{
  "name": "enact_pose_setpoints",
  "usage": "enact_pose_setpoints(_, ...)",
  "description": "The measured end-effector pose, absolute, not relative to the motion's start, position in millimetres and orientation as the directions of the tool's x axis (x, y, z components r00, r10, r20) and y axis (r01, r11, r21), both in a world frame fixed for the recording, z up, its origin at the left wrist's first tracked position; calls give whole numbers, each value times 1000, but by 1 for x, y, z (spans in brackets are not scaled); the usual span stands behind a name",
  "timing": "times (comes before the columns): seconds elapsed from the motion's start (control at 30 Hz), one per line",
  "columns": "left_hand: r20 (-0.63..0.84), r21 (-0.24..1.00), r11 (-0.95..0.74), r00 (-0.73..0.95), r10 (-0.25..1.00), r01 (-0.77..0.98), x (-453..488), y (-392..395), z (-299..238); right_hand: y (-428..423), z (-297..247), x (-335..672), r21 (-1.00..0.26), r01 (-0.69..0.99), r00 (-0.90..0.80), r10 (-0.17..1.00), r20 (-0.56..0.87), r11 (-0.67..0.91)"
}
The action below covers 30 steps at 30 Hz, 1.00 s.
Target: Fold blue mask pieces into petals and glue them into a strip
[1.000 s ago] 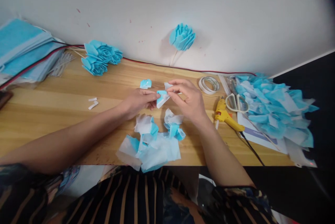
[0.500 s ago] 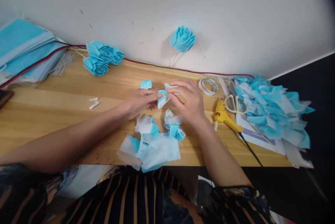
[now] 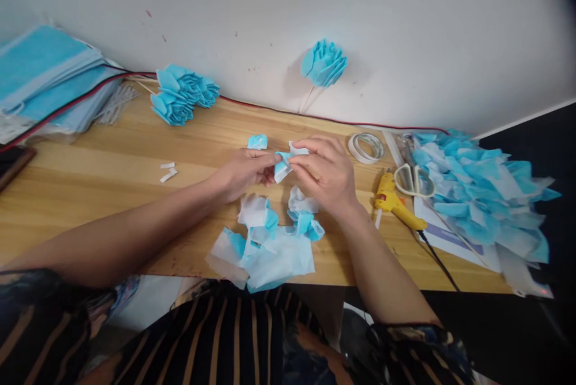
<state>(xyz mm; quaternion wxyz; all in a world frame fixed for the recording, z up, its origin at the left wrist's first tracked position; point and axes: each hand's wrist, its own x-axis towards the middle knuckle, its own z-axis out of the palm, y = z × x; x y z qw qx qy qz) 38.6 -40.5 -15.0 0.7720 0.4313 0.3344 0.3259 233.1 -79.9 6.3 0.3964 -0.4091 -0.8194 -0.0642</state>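
A small blue-and-white fabric piece (image 3: 282, 170) is pinched between my two hands above the table. My left hand (image 3: 249, 172) grips its left side with thumb and fingers. My right hand (image 3: 324, 172) holds the right edge between thumb and forefinger. Behind my right fingers a white strip (image 3: 299, 148) shows in part; whether they touch it I cannot tell. A folded blue piece (image 3: 257, 141) lies just beyond my left hand. Nearer my body, several loose blue and white fabric pieces (image 3: 281, 256) lie crumpled and overlapping at the table's front edge.
Blue fabric flowers (image 3: 184, 94) lie at the back left, and one flower (image 3: 324, 63) on a stick leans against the wall. A mask stack (image 3: 49, 67) is far left. Rightward are a tape roll (image 3: 366, 148), scissors (image 3: 414, 181), a yellow glue gun (image 3: 396, 202) and a fabric heap (image 3: 490, 193).
The view has shifted slightly, so the table items appear a little further right. Both hands keep their pinch on the fabric piece, which looks slightly more folded over.
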Motion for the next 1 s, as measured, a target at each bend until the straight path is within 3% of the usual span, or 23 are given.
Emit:
enact_pose_setpoints(0.17,-223,844,455,586,779,-284,38,-40,-14,-79,5,234,-164,719,-384,583,717,675)
enact_pose_setpoints(0.43,-177,835,451,623,762,-314,39,-38,-17,-79,4,234,-200,729,-375,626,683,655)
enact_pose_setpoints(0.73,-171,877,380,547,819,-295,40,-38,-24,-83,7,231,-209,689,-436,627,645,694)
enact_pose_setpoints(0.8,-160,885,357,527,835,-298,40,-38,-24,-85,7,230,-298,651,-394,646,654,698)
enact_pose_setpoints(0.9,-153,901,323,483,862,-290,40,-37,-21,-87,4,228,-577,544,-193,760,621,609)
enact_pose_setpoints(1.0,-161,908,319,478,864,-271,40,-38,-18,-86,0,227,-836,372,-43,907,419,403)
